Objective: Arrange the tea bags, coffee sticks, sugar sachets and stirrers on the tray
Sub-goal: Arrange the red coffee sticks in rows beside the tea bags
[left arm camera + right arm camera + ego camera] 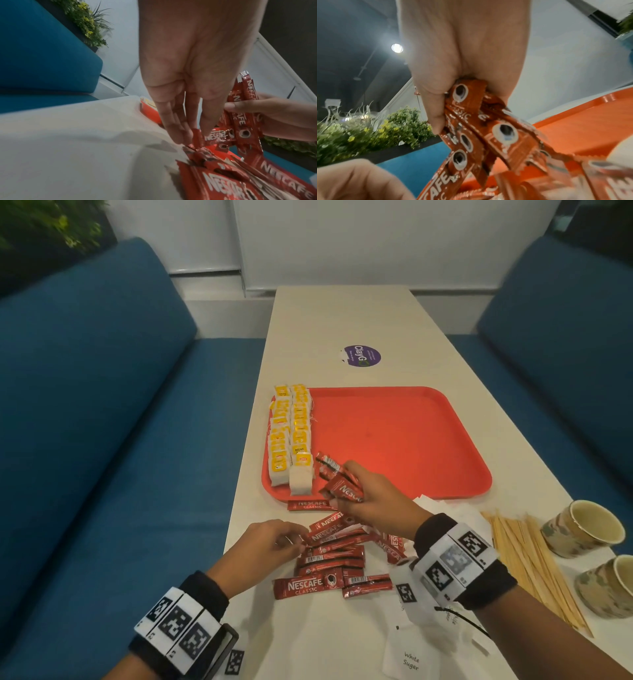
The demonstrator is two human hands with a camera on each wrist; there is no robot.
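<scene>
A red tray (394, 440) lies mid-table with two rows of yellow-tagged tea bags (291, 436) along its left side. My right hand (363, 494) grips a bundle of red Nescafe coffee sticks (339, 479) over the tray's near left corner; the same bundle (479, 128) fills the right wrist view. My left hand (274, 539) pinches the end of one stick (197, 138) at the left edge of a loose pile of coffee sticks (339, 556) on the table. Wooden stirrers (534, 563) lie at the right. White sugar sachets (411, 659) lie near the front edge.
Two patterned paper cups (582, 529) (609, 587) stand at the right edge beside the stirrers. A purple round sticker (362, 355) sits on the table beyond the tray. Blue benches (102, 405) flank the narrow white table (342, 313).
</scene>
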